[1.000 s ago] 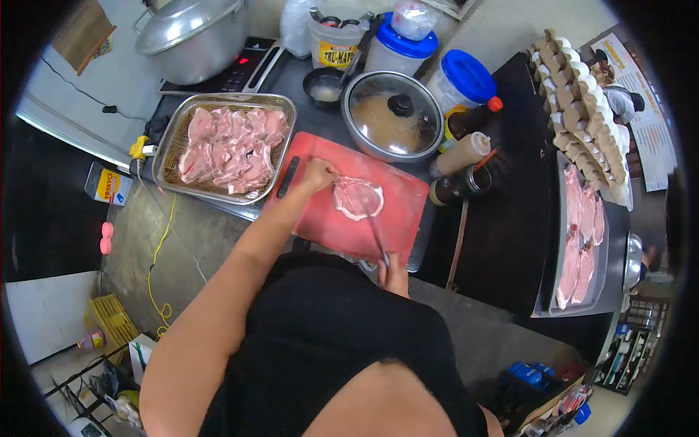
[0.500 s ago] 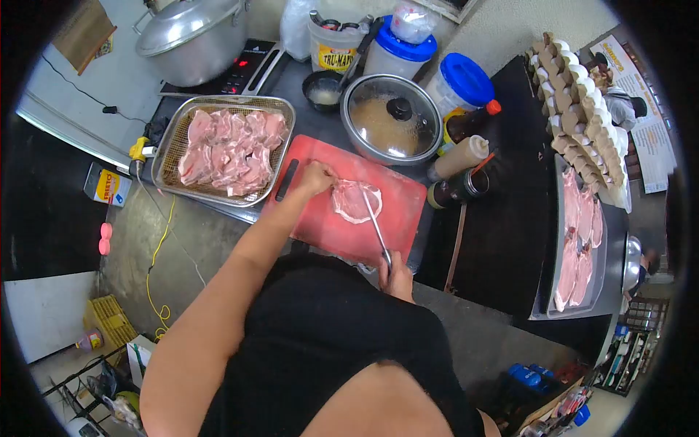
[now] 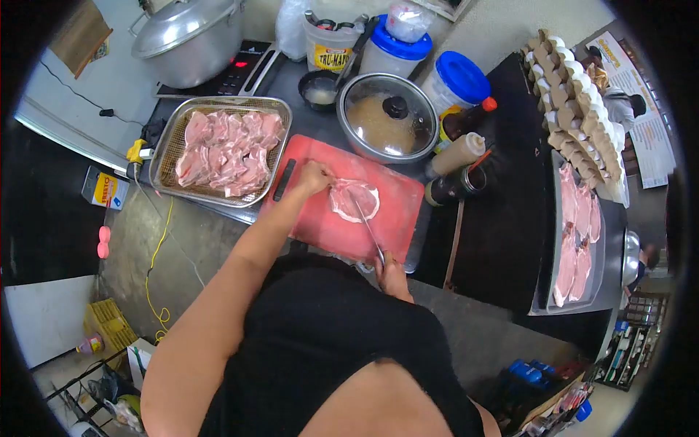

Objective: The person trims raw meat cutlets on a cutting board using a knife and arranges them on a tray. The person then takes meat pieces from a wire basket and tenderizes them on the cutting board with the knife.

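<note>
On the red cutting board lies one flat slice of raw meat with a white fat rim. My left hand pinches the meat's upper left end against the board. My right hand is wrapped round the handle of a knife near the board's lower edge. The blade slants up and left, and its tip lies over the middle of the slice. Left of the board, a wire-mesh tray holds several raw chops.
A lidded glass-topped bowl, a small black pan, blue-lidded tubs and bottles stand behind the board. A large pot sits back left. At the right are egg trays and a meat tray.
The knife's blade has shifted left across the slice, with my right hand moving slightly. My left hand keeps its hold on the meat's end. The whole view has moved a little.
</note>
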Tool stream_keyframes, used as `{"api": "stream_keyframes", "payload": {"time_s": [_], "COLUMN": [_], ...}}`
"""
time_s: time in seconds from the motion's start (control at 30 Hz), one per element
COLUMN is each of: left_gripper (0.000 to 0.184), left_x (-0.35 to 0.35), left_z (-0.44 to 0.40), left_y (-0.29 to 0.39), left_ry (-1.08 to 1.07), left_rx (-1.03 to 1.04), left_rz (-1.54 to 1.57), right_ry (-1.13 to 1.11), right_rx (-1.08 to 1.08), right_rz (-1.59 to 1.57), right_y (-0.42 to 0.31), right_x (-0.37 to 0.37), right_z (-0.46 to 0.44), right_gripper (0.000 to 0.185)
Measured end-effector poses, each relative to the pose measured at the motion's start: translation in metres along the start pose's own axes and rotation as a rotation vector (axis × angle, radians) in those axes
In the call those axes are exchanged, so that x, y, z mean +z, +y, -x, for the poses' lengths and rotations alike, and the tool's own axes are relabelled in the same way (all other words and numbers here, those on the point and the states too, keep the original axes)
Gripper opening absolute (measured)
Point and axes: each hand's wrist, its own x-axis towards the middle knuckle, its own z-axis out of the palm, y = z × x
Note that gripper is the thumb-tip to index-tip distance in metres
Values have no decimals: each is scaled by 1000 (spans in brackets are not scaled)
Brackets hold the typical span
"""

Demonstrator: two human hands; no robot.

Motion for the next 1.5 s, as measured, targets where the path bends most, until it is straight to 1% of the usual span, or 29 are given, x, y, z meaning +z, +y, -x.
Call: {"api": "stream_keyframes", "payload": {"time_s": [0.07, 0.17, 0.27, 0.37, 0.47, 0.57, 0.67, 0.77, 0.87, 0.97, 1.07, 1.17, 1.27, 1.37, 1.47, 1.5], "left_gripper": [4, 4, 4, 11, 17, 23, 25, 29, 28, 28, 28, 28, 28, 29, 31, 31], "left_x": [-2, 1, 5, 5, 13, -1, 14, 21, 23, 25, 24, 26, 25, 24, 25, 25], "left_z": [2, 0, 2, 7, 26, 62, 80, 92, 99, 98, 97, 97, 99, 99, 101, 101], "left_y": [1, -3, -4, 0, 6, 40, 29, 34, 40, 35, 33, 32, 36, 36, 35, 34], "left_ry": [3, 6, 48, 44, 267, 96, 193, -127, -186, -168, -169, -149, -119, -129, -131, -116], "left_rx": [12, -13, -12, 6, 160, 241, 638, 550, 566, 570, 581, 594, 625, 629, 613, 624], "left_rz": [-1, -7, 22, -9, -88, -304, -517, -468, -509, -500, -481, -513, -530, -550, -567, -570], "right_ry": [-70, 106, 190, -69, 69, 238, -13, 112, 249, -47, 4, 278, 24, -45, 178, 171], "right_rx": [23, -25, -88, 37, -29, -148, -2, -28, -141, -28, 17, -149, -16, 33, -77, -73], "right_rz": [16, -135, -134, 48, -139, -217, 74, -42, -226, 40, 3, -164, 27, 27, -185, -159], "right_y": [-3, -25, -2, 7, -25, -9, 18, -27, -17, 26, -16, -24, 16, 5, -20, -15], "right_x": [-6, -26, -3, -4, -34, -12, 8, -34, -29, 4, -29, -33, -3, -24, -44, -38], "right_z": [-3, 4, 5, -2, -1, 1, -4, -3, 0, -2, -2, 0, -1, -1, 3, 3], "right_gripper": [25, 23, 22, 22, 21, 21, 16, 17, 20, 21, 21, 21, 19, 19, 19, 19]}}
